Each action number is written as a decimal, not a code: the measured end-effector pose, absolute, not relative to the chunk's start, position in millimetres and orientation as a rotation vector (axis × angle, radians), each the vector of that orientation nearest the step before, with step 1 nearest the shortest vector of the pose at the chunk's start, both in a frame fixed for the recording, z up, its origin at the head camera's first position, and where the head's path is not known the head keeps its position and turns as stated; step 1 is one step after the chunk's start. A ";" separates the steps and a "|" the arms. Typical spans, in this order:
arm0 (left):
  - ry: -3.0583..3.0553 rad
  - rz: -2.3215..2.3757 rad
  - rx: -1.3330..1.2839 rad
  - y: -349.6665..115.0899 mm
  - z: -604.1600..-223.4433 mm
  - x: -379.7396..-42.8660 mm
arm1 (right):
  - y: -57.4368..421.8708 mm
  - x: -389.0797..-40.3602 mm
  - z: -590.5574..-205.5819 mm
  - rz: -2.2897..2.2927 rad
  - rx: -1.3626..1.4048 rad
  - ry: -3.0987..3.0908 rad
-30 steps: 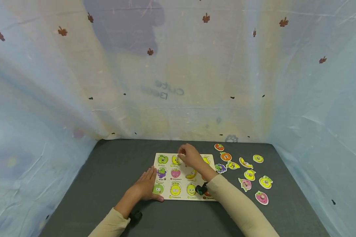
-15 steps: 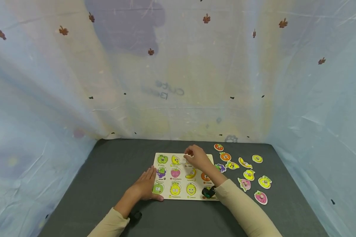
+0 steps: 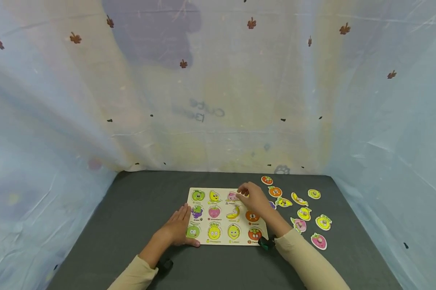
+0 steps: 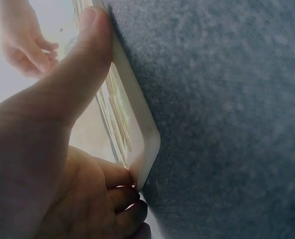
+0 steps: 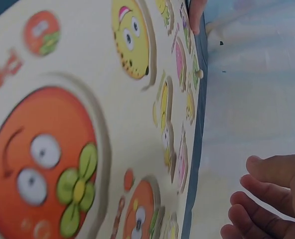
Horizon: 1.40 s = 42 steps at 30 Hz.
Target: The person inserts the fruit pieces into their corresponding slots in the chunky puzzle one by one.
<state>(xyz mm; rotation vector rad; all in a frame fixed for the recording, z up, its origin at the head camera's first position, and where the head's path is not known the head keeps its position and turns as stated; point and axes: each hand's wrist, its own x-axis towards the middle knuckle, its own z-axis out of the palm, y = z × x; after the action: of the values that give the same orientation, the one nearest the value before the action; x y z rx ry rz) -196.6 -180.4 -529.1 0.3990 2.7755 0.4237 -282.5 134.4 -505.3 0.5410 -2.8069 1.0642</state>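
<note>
A pale fruit puzzle board [image 3: 205,201] lies on the dark table, printed with cartoon fruits in shallow recesses. My left hand [image 3: 176,227] rests on its left edge, fingers fairly straight, thumb along the front edge. From the left wrist view, the left thumb [image 4: 85,55] and fingers lie about the board's corner. Over the board's back right part hovers my right hand [image 3: 254,199], fingers loosely bent and holding nothing visible; the right wrist view shows this right hand [image 5: 272,199] off the board's surface. An apple piece [image 5: 196,73] with a small knob sits in the far corner recess.
Right of the board lie several loose knobbed fruit pieces, among them a tomato [image 3: 266,180], an orange [image 3: 275,191], a banana [image 3: 299,199], a pineapple [image 3: 324,222] and a strawberry [image 3: 318,241]. A grape piece [image 3: 272,204] is partly behind the right arm. A pale printed curtain [image 3: 218,88] surrounds the table.
My right hand has moved right across the board's back row, uncovering the pink peach picture and more of the right column. My left hand has stayed on the board's edge.
</note>
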 end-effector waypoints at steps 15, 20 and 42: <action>2.774 0.414 0.387 -181.3 -531.4 -197.6 | 172.0 -272.7 -508.8 1.052 0.393 -2.813; 2.770 0.401 0.389 -181.2 -533.6 -198.8 | 184.2 -267.9 -510.4 1.024 0.362 -2.818; 2.752 0.439 0.402 -179.5 -530.0 -195.8 | 249.4 -266.2 -517.7 0.976 0.144 -2.802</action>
<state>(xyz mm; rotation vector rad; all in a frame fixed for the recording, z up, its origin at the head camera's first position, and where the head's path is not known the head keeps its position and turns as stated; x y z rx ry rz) -195.8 -179.5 -530.0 0.4021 2.7524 0.4387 -266.2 249.4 -517.7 0.1444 -2.8024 0.9760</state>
